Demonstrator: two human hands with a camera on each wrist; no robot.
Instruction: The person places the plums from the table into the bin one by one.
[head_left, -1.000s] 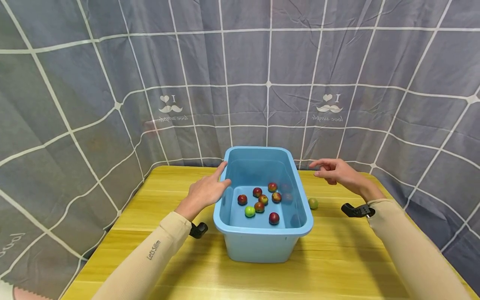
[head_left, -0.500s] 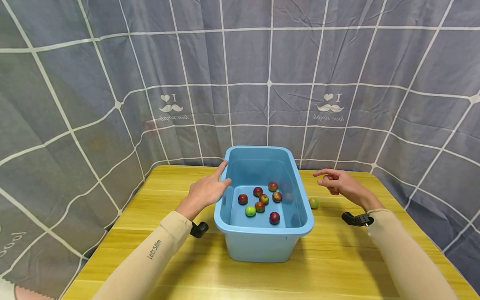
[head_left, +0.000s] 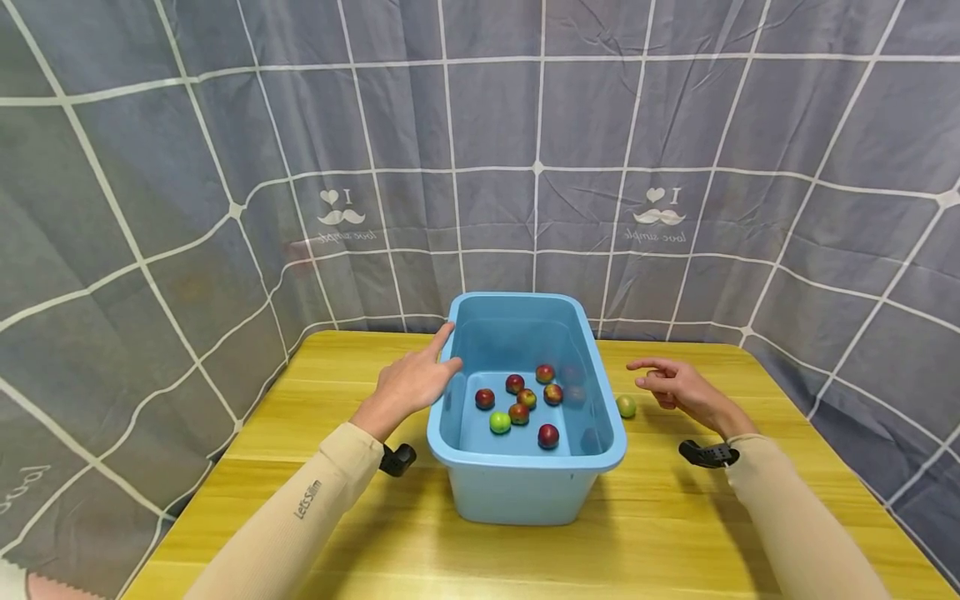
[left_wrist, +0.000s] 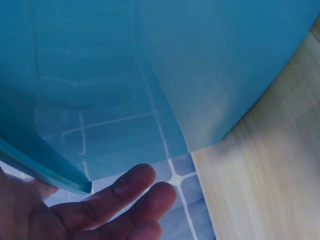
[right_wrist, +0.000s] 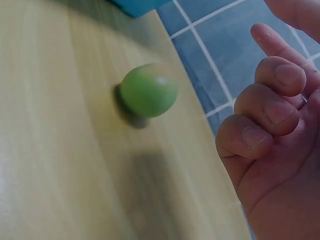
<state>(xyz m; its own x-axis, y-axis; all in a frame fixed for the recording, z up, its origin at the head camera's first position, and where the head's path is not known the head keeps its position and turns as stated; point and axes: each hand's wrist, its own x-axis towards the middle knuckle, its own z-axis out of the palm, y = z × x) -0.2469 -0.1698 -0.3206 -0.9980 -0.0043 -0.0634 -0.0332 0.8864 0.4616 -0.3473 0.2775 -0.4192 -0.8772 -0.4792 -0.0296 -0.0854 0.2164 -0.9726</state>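
A light-blue plastic bin [head_left: 517, 492] stands on the table with several small round red fruits [head_left: 548, 436] and a bright green one [head_left: 499, 422] on its floor. My left hand [head_left: 412, 383] rests on the bin's left rim, index finger along it and thumb reaching over. The left wrist view shows the other fingers [left_wrist: 145, 195] loosely extended outside the wall. Right of the bin lies a green round fruit [head_left: 626, 406] on the tabletop. My right hand [head_left: 682, 390] hovers beside this fruit, holding nothing. Its index finger points forward while the other fingers [right_wrist: 262, 102] are loosely curled.
The yellow wooden table [head_left: 360, 533] carries the bin and the loose fruit. Behind and along both sides hangs a grey curtain [head_left: 495, 208] with a white grid. Black camera mounts [head_left: 708, 454] sit at both wrists.
My right hand has drawn back slightly to the right and toward me, still holding nothing. My left hand, the bin and the fruits stay in place.
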